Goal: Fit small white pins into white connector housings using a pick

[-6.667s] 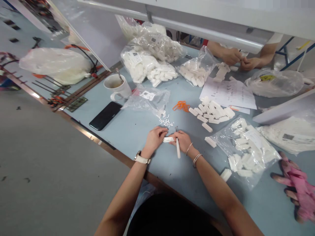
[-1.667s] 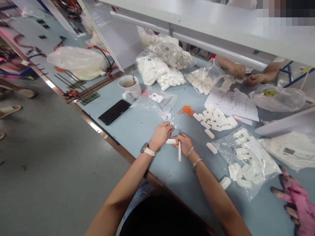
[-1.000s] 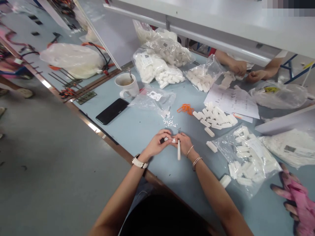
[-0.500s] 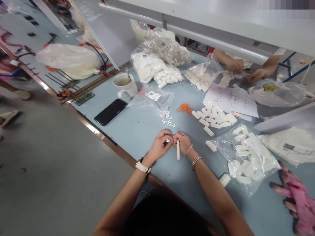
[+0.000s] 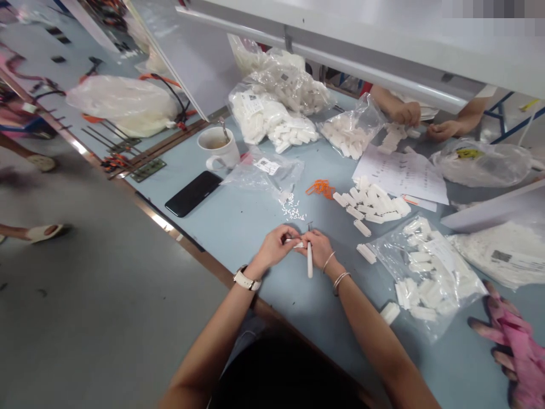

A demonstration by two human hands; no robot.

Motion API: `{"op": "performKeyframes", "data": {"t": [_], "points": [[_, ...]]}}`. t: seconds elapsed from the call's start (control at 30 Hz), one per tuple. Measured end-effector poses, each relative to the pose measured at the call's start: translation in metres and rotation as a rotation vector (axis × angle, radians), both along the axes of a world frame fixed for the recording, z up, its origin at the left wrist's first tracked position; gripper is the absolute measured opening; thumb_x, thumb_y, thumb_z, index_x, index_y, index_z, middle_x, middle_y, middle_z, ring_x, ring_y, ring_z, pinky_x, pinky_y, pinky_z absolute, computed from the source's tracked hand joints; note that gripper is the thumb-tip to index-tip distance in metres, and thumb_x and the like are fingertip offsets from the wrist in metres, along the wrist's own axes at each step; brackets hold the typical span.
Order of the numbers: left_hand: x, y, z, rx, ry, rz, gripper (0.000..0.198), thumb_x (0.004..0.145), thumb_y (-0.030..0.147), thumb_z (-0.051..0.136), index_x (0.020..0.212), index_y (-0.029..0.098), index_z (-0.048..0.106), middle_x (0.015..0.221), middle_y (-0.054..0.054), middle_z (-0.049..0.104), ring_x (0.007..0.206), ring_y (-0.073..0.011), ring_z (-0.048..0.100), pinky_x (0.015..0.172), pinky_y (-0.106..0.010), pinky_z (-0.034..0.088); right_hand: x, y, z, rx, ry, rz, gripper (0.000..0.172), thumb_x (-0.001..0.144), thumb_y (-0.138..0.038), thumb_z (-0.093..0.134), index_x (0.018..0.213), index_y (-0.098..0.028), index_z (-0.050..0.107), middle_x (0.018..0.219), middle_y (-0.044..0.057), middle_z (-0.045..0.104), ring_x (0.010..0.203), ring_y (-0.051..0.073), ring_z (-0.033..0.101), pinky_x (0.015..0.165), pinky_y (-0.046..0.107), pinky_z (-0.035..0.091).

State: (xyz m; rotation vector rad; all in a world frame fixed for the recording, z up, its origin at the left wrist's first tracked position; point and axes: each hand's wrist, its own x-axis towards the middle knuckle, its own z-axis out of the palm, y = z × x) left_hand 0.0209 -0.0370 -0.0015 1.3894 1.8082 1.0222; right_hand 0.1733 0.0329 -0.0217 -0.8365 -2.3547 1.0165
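Note:
Between my two hands is a small white plastic part (image 5: 294,243), partly covered by fingers. My left hand (image 5: 276,243) is closed, pinching its left end. My right hand (image 5: 318,248) is closed around a tool with a white handle (image 5: 310,262) and a thin dark tip pointing away from me; its fingertips also touch the part's right end. Just beyond my hands lies a scatter of tiny white pieces (image 5: 293,209). Past them, to the right, are a cluster of orange pieces (image 5: 321,188) and a heap of white plastic parts (image 5: 374,201).
A black phone (image 5: 193,193) and a mug with a spoon (image 5: 218,149) stand left. Clear bags of white parts (image 5: 430,272) lie right and at the back. A pink glove (image 5: 513,341) rests at right. Across the table are another person's hands (image 5: 406,113) near printed paper (image 5: 400,173).
The white part between my hands has turned and now shows as a longer strip. My hands stay in nearly the same place. The other person's hands have shifted slightly.

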Motion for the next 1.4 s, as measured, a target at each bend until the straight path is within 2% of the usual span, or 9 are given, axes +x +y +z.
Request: {"op": "performKeyframes", "data": {"t": [0.17,0.33,0.47,0.57,0.67,0.77,0.87,1.07,1.4], "points": [[-0.022,0.012,-0.002,0.034,0.276,0.196,0.013,0.082,0.021,0.053,0.078,0.018,0.065,0.081,-0.006,0.069,0.071,-0.0192,0.061,0.072,-0.032,0.048,-0.002,0.000,0.000,-0.037,-0.015,0.021,0.026,0.072,-0.017,0.069,0.063,-0.022,0.045,0.080,0.001,0.070,0.073,0.017,0.056,0.070,0.028,0.045],[-0.023,0.026,-0.005,0.065,0.554,0.115,0.013,0.081,0.020,0.054,0.076,0.019,0.066,0.080,-0.009,0.067,0.078,-0.0229,0.060,0.075,-0.034,0.047,-0.002,0.000,0.000,-0.033,-0.041,0.015,0.029,0.071,-0.016,0.071,0.062,-0.022,0.044,0.083,0.001,0.072,0.074,0.017,0.057,0.070,0.028,0.045],[-0.019,0.032,-0.006,0.058,0.664,0.115,0.018,0.084,0.018,0.048,0.073,0.018,0.064,0.077,-0.010,0.064,0.077,-0.0229,0.058,0.073,-0.034,0.046,-0.002,0.001,0.004,-0.040,-0.059,0.021,0.032,0.071,-0.016,0.073,0.061,-0.022,0.043,0.086,0.001,0.073,0.075,0.017,0.057,0.070,0.028,0.045],[-0.020,0.032,-0.004,0.025,0.588,0.111,0.019,0.084,0.017,0.045,0.075,0.015,0.062,0.079,-0.010,0.064,0.077,-0.0223,0.057,0.074,-0.034,0.045,-0.002,0.001,0.006,-0.050,-0.085,0.022,0.032,0.070,-0.016,0.074,0.062,-0.022,0.044,0.086,0.001,0.073,0.075,0.017,0.056,0.071,0.028,0.044],[-0.025,0.024,0.001,0.018,0.336,0.070,0.013,0.082,0.018,0.048,0.076,0.015,0.059,0.078,-0.006,0.063,0.072,-0.0179,0.056,0.071,-0.030,0.045,-0.003,0.000,0.006,-0.052,-0.095,0.025,0.031,0.071,-0.017,0.074,0.063,-0.022,0.045,0.086,0.001,0.073,0.075,0.017,0.056,0.071,0.027,0.044],[-0.026,0.011,0.008,0.050,0.103,-0.054,0.012,0.082,0.023,0.052,0.077,0.016,0.059,0.084,-0.005,0.061,0.075,-0.0156,0.056,0.066,-0.026,0.044,-0.002,0.000,0.004,-0.044,-0.084,0.025,0.031,0.072,-0.021,0.074,0.063,-0.022,0.045,0.081,0.001,0.071,0.074,0.017,0.055,0.069,0.026,0.043],[-0.021,-0.001,0.012,0.103,-0.011,-0.194,0.012,0.082,0.025,0.055,0.077,0.016,0.062,0.096,-0.007,0.060,0.086,-0.0169,0.058,0.075,-0.028,0.046,-0.001,0.000,0.002,-0.023,-0.064,0.016,0.031,0.074,-0.028,0.072,0.062,-0.022,0.044,0.075,0.001,0.068,0.071,0.017,0.054,0.066,0.026,0.041],[-0.006,-0.008,0.006,0.182,0.080,-0.243,0.007,0.082,0.019,0.058,0.080,0.017,0.064,0.101,-0.009,0.059,0.098,-0.0204,0.057,0.091,-0.037,0.044,-0.001,0.001,0.001,0.017,-0.023,0.020,0.031,0.080,-0.036,0.066,0.062,-0.022,0.045,0.060,-0.002,0.058,0.065,0.015,0.049,0.063,0.024,0.038],[0.008,-0.010,0.010,0.157,0.211,-0.146,0.009,0.081,0.014,0.053,0.074,0.017,0.059,0.094,-0.007,0.060,0.094,-0.0205,0.056,0.087,-0.038,0.045,0.000,0.001,-0.001,0.025,-0.044,0.025,0.025,0.080,-0.028,0.063,0.063,-0.021,0.045,0.062,-0.002,0.056,0.067,0.015,0.048,0.063,0.023,0.037]]}}
